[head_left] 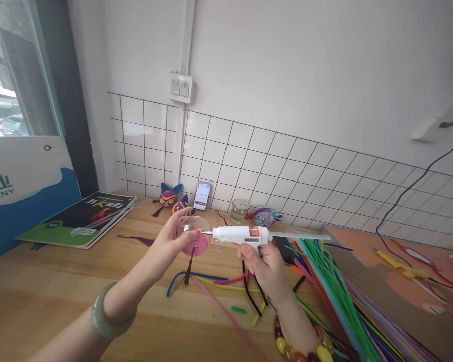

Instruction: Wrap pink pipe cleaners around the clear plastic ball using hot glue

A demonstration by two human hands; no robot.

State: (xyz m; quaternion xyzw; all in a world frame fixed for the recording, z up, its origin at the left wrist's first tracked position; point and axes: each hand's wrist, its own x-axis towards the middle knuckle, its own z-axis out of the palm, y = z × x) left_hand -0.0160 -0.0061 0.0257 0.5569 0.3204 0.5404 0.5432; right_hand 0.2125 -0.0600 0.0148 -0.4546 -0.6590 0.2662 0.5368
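The right hand [266, 264] is wrapped around the handle of a white glue gun [241, 235], its grip pressed together on it. The gun's long axis lies level, with the nozzle pointing left and a glue stick jutting out of its rear to the right. The nozzle tip touches, or all but touches, a pink coiled disc [197, 245]. The left hand [175, 234] pinches that disc between thumb and fingers, holding it in the air above the bench [41, 281]; a dark tassel hangs from the disc. So the disc lies directly left of the gun, along its axis, and the left hand is the nearer to it. Behind the gun, by the tiled wall, stands a small glass jar [239, 210]; its contents cannot be made out. Right of the gun lies a sheaf of pipe cleaners [335, 286].
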